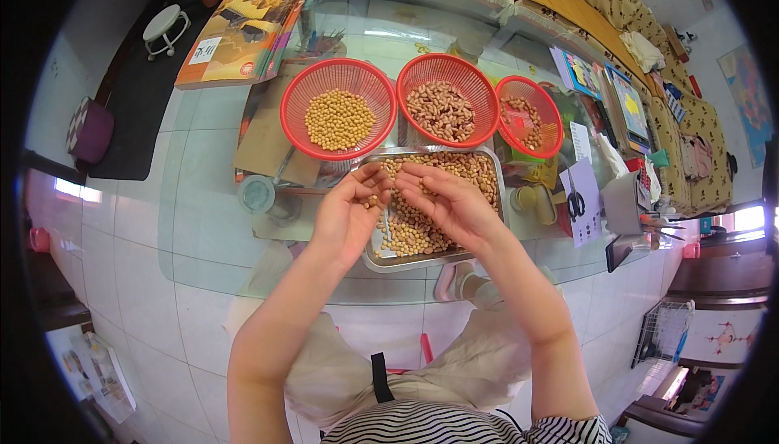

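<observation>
A metal tray (406, 263) of mixed tan and reddish beans (422, 233) lies on the glass table in front of me. Above its left side, my left hand (355, 203) is curled, with a few pale beans (371, 201) showing in its fingers. My right hand (446, 198) is over the tray's middle, its bent fingertips close to the left ones; whatever they pinch is hidden. Behind the tray stand three red baskets: the left basket (294, 120) with yellow soybeans (339, 120), the middle basket (410, 79) with reddish speckled beans (441, 111), and the smaller right basket (554, 120) with fewer brownish beans (523, 120).
A lidded jar (258, 195) is left of the tray. Small containers (531, 201) and scissors (575, 203) on white paper lie to its right. Books are stacked (243, 34) at the far left; a grey box (623, 205) and more books (625, 107) line the right side.
</observation>
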Demonstrator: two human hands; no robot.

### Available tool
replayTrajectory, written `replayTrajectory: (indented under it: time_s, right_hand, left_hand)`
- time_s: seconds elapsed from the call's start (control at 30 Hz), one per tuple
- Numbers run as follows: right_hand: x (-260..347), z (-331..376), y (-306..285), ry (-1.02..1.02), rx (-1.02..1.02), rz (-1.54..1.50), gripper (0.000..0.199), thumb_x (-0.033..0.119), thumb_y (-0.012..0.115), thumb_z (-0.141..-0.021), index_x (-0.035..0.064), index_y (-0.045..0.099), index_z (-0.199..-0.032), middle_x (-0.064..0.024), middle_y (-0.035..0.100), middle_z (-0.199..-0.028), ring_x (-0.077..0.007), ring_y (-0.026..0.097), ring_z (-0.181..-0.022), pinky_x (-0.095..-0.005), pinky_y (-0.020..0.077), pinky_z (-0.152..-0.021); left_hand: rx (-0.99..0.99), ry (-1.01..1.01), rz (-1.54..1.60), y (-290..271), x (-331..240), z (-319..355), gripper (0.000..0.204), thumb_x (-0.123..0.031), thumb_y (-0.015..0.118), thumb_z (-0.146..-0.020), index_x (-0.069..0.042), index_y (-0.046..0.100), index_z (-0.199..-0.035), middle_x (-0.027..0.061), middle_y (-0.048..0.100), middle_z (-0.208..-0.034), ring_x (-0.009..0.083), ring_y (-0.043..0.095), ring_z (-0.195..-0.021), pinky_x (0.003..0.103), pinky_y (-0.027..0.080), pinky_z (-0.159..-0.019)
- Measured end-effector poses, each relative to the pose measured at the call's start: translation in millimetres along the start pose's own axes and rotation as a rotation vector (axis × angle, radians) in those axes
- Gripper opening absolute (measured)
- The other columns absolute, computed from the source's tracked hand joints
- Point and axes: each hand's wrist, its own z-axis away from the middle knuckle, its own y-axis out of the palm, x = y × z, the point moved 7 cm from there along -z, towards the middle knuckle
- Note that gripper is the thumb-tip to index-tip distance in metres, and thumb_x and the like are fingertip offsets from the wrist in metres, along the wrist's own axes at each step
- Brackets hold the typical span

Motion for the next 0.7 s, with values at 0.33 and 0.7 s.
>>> replayTrajectory:
  time_s: [0.33, 0.7]
  right_hand:
    - [28.8, -9.3, 21.8, -0.091, -0.035, 0.215, 0.036, 0.023, 0.056, -0.1, -0.0017, 0.056, -0.126, 0.0037, 0.06, -0.085, -0.0031, 0.056, -0.072, -0.014, 0.0493, -0.062]
    - [36.0, -74.5, 58.2, -0.048, 0.06, 0.186, 0.034, 0.015, 0.047, -0.102, -0.0081, 0.052, -0.127, -0.0073, 0.063, -0.094, -0.0116, 0.059, -0.081, -0.0233, 0.0519, -0.07]
  left_hand:
    - [-0.024, 0.009, 0.01, -2.0, 5.2, -6.6, 0.031, 0.007, 0.044, -0.091, 0.005, 0.049, -0.122, 0.0146, 0.057, -0.116, 0.0244, 0.055, -0.115, 0.037, 0.044, -0.106]
    - [-0.092, 0.012, 0.112, -4.7, -0.9, -7.9, 0.027, -0.009, 0.042, -0.099, 0.005, 0.052, -0.12, 0.0152, 0.06, -0.11, 0.0248, 0.06, -0.104, 0.036, 0.051, -0.093]
